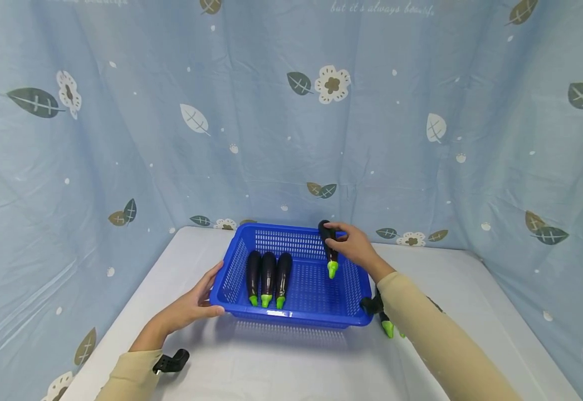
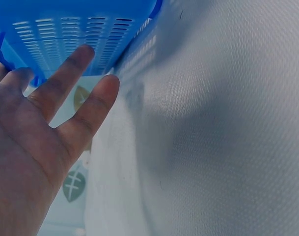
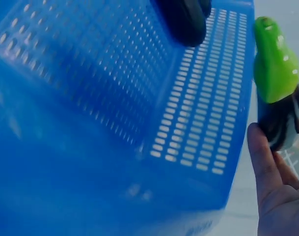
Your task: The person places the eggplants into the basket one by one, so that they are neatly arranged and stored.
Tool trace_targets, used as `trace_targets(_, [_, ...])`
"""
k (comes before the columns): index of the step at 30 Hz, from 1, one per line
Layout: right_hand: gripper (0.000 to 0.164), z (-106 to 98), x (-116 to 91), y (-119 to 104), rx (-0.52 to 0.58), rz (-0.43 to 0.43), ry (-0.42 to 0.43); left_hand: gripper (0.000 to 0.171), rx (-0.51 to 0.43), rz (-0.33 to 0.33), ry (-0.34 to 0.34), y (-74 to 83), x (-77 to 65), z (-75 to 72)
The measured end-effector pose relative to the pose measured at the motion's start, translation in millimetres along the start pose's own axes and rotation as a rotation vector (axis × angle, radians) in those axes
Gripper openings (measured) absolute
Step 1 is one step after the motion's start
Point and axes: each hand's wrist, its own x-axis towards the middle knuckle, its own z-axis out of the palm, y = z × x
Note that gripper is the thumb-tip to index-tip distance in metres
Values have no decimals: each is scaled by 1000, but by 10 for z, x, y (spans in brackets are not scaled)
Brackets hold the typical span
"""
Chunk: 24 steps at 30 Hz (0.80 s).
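In the head view, a blue plastic basket (image 1: 316, 318) with slotted walls stands on the table. Three dark eggplants (image 1: 268, 275) with green stems lie side by side in its left half. My right hand (image 1: 355, 245) pinches another eggplant (image 1: 331, 254) between thumb and fingers above the basket's back right part, stem end toward me. The right wrist view shows its green stem (image 3: 277, 64) close up, near the basket's edge. My left hand (image 1: 193, 303) is at the basket's left side, fingers fairly straight and spread against the outer wall, thumb by the front left corner.
More eggplants (image 1: 387, 327) lie on the white tabletop (image 1: 281, 367) to the right of the basket, mostly hidden by my right sleeve (image 1: 431, 328). A blue patterned curtain (image 1: 271, 139) hangs behind the table and along both sides.
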Motion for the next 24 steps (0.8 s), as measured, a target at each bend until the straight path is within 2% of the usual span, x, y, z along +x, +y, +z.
trace_targets(10, [44, 218, 47, -24, 21, 22, -107, 103, 10, -6, 4, 0, -3, 4])
trace_targets(15, [44, 290, 85, -13, 56, 56, -125, 103, 9, -7, 7, 1, 1, 9])
trace_targets(24, [41, 429, 126, 12, -3, 67, -142, 103, 9, -14, 7, 27, 1, 18])
